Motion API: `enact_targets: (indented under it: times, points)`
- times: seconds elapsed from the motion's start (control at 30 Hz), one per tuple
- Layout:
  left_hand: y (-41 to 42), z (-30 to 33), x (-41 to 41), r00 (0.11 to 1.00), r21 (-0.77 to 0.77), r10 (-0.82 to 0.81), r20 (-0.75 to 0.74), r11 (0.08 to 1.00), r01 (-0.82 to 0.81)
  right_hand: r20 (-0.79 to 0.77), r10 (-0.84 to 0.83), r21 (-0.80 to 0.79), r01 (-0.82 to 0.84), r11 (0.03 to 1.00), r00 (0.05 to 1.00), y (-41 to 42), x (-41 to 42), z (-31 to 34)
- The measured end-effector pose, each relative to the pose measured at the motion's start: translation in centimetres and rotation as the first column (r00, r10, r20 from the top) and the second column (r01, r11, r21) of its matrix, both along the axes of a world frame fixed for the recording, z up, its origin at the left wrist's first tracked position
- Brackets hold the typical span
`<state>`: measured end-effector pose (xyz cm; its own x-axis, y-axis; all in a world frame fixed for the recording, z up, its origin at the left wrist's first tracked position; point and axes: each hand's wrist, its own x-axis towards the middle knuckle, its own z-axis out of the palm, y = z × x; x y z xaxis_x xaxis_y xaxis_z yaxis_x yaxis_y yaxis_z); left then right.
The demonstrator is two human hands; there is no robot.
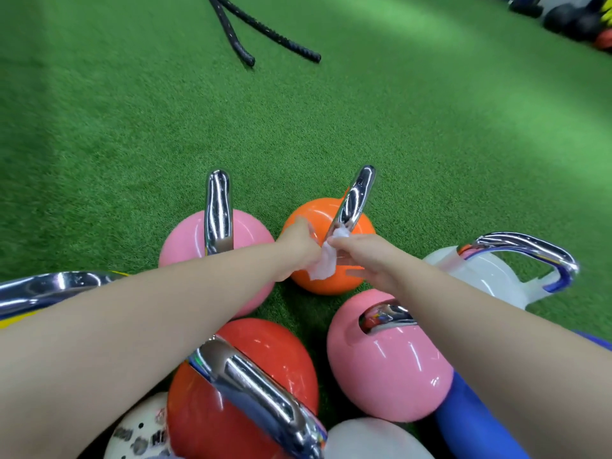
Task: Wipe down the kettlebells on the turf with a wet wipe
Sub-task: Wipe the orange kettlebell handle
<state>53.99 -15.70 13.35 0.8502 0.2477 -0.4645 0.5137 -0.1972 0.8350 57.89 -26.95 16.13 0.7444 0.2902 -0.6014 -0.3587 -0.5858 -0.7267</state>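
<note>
Below the left hand, the spotted white kettlebell is edge-cropped, its print blurred; far-right balls indistinct.

Green turf carries everything here. Standing on it in a close cluster: an orange kettlebell with a chrome handle, a pink kettlebell just to its left, a second pink kettlebell nearer the camera, a red kettlebell beside that one, and a white kettlebell off to the right — its handle tilted. More white ones show at the bottom edge, partly cut off. Well apart from the cluster, two black rope ends lie on the turf toward the far side. In the far right corner sit dark balls, blurred.
</note>
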Motion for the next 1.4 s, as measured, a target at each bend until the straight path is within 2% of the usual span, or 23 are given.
enact_targets:
  times: [0.07, 0.13, 0.23, 0.3, 0.5, 0.67, 0.8, 0.93, 1.03, 1.1, 1.17, 1.23, 1.3, 1.4]
  points:
    - [-0.5, 0.2, -0.8, 0.994, -0.053, -0.060, -0.088, 0.997, 0.055, -0.086, -0.061, 0.129, 0.072, 0.989, 0.994, 0.1, -0.5, -0.1]
    - [-0.9, 0.2, -1.3, 0.998, -0.018, -0.046, -0.052, 0.999, 0.045, -0.112, -0.163, 0.191, 0.182, 0.965, 0.980, 0.2, -1.1, -0.4]
    - [-0.7, 0.3, -1.3, 0.994, 0.205, -0.005, 0.109, 0.979, -0.018, -0.091, -0.337, 0.187, 0.348, 0.918, 0.937, 0.1, -1.4, -0.6]
    - [-0.2, 0.6, -1.0, 0.988, 0.339, -0.046, 0.146, 0.941, -0.006, -0.095, -0.381, 0.163, 0.392, 0.905, 0.920, -0.1, -1.4, -0.5]
    - [0.7, 0.3, -0.2, 0.972, 0.474, -0.045, 0.229, 0.878, -0.070, -0.090, -0.469, 0.122, 0.477, 0.870, 0.878, -0.2, -0.6, -0.8]
    - [0.5, 0.5, 0.9, 0.966, 0.392, 0.021, 0.257, 0.912, -0.124, -0.198, -0.582, 0.123, 0.609, 0.784, 0.789, 0.9, -0.1, -2.0]
    - [-0.3, 0.5, 1.7, 0.948, 0.244, 0.164, 0.272, 0.941, -0.233, 0.035, -0.753, 0.093, 0.748, 0.658, 0.658, 2.1, 0.7, -3.7]
    - [-0.9, 0.0, 2.2, 0.917, 0.083, 0.325, 0.229, 0.932, -0.352, 0.018, -0.677, 0.146, 0.668, 0.730, 0.736, 1.9, 0.1, -2.8]
    - [-1.4, -0.7, 2.0, 0.952, 0.043, 0.230, 0.200, 0.969, -0.243, 0.041, -0.574, 0.172, 0.560, 0.810, 0.818, 1.9, -0.3, -2.4]
    - [-1.8, -1.0, 1.5, 0.973, -0.027, 0.151, 0.177, 0.988, -0.149, 0.035, -0.473, 0.064, 0.470, 0.880, 0.881, 2.0, -0.3, -2.4]
    - [-2.0, -2.0, 1.2, 0.979, -0.006, 0.113, 0.173, 0.994, -0.113, 0.029, -0.383, -0.033, 0.384, 0.923, 0.923, 1.8, 0.3, -2.9]
    - [-2.0, -2.5, 1.0, 0.984, 0.081, 0.063, 0.169, 0.994, -0.078, 0.037, -0.340, -0.095, 0.341, 0.935, 0.940, 1.6, 0.9, -2.9]
    - [-2.1, -2.5, 0.8, 0.983, 0.100, 0.042, 0.178, 0.993, -0.061, 0.041, -0.330, -0.102, 0.333, 0.937, 0.943, 1.4, 1.3, -2.8]
    - [-1.8, -2.1, 1.2, 0.977, -0.019, 0.067, 0.205, 0.998, -0.064, 0.038, -0.321, -0.039, 0.323, 0.946, 0.946, 1.3, 1.8, -2.9]
